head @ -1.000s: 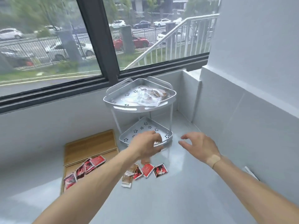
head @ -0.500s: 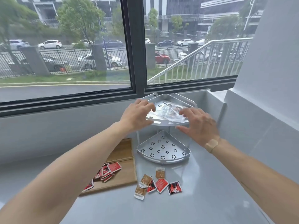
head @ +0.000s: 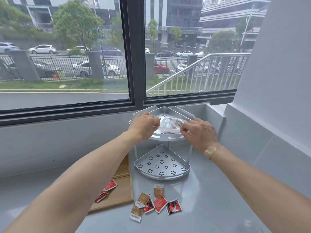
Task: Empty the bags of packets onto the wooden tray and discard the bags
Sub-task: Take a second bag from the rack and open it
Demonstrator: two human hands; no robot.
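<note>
A clear plastic bag [head: 170, 123] with packets inside lies on the top shelf of a metal corner rack [head: 168, 137]. My left hand [head: 143, 126] pinches the bag's left edge and my right hand [head: 199, 132] pinches its right edge. The wooden tray [head: 121, 194] lies on the counter to the left of the rack, mostly hidden by my left arm, with red packets [head: 107, 189] on it. Several red and brown packets [head: 154, 203] lie loose on the counter in front of the rack.
The rack's lower shelf [head: 161, 163] holds nothing. The grey counter [head: 210, 199] runs into a corner with a white wall [head: 269, 115] on the right and a window ledge [head: 67, 115] behind.
Both hands rose from the lower shelf to the top shelf and closed on the bag's two edges. The view tilted up.
</note>
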